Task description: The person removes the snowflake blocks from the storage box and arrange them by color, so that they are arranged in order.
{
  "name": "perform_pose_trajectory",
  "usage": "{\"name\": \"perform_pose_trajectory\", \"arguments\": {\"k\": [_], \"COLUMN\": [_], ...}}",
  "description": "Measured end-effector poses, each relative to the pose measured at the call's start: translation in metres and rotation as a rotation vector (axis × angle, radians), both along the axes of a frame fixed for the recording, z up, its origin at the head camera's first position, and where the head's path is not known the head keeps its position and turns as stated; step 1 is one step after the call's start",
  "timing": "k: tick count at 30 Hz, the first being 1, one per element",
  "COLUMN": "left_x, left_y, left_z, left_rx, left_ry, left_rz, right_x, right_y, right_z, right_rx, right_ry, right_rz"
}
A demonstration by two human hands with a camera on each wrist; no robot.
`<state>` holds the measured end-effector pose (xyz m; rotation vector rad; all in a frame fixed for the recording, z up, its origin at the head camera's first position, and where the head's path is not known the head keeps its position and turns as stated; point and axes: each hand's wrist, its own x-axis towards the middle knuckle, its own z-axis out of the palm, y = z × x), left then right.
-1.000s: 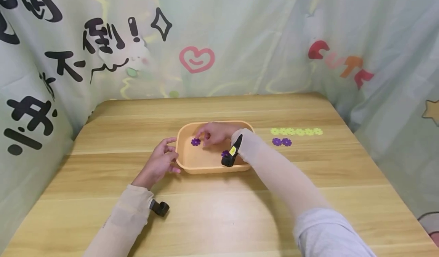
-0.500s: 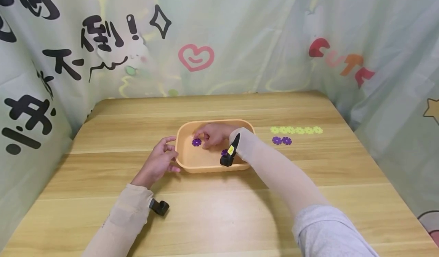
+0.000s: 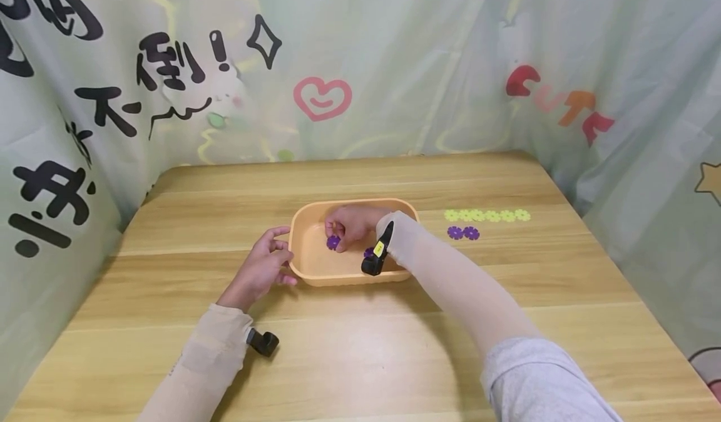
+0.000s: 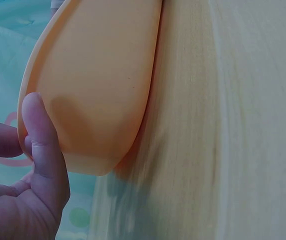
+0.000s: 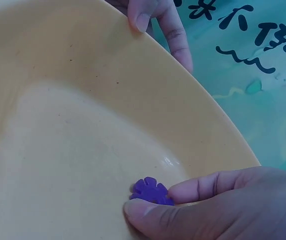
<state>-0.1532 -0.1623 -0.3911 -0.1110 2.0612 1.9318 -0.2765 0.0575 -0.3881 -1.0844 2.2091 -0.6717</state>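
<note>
My left hand (image 3: 263, 264) holds the left end of an orange plastic tray (image 4: 98, 65), its thumb over the rim and its fingers outside. Inside the tray, my right hand (image 3: 356, 225) pinches a purple flower-shaped piece (image 5: 150, 191) between thumb and index finger. The piece is tilted, close to the tray floor. Another purple piece (image 3: 368, 253) lies in the tray, partly hidden by the right wrist camera. More of the tray's right side is covered by my right wrist.
Right of the tray, a row of several yellow flower pieces (image 3: 487, 215) lies on the wooden table (image 3: 360, 347). Two purple flower pieces (image 3: 463, 233) lie side by side below that row. A printed curtain (image 3: 394, 65) hangs behind the table and along its sides.
My right thumb and index finger have taken hold of the purple flower piece, which has shifted slightly right and toward me and tilted. The left hand keeps its place on the tray.
</note>
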Motion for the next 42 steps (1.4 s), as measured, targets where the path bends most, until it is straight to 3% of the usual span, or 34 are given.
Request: {"name": "perform_pose_trajectory", "arguments": {"k": [5,14,23,28,32,42], "left_x": [0.001,0.001,0.002,0.001,0.000,0.001], "left_y": [0.000,0.001,0.002,0.004,0.005,0.003], "left_z": [-0.002,-0.003,-0.004,-0.003,-0.003,0.000], "left_rx": [0.005,0.006,0.027,0.026,0.024,0.034], "left_ry": [0.001,0.001,-0.004,0.001,0.002,-0.009], "left_rz": [0.002,0.017,0.022,0.030,0.041,0.043], "right_x": [0.003,0.006,0.007,0.010,0.011,0.017], "right_y": [0.001,0.003,0.016,0.029,0.042,0.072], "right_z": [0.002,0.008,0.018,0.027,0.032,0.039], "right_rx": [0.037,0.126,0.062,0.045,0.017,-0.055], "right_ry": [-0.008,0.053,0.067,0.137,0.188,0.168], "right_rz": [-0.013,-0.007,-0.037,-0.022,-0.057,-0.150]}}
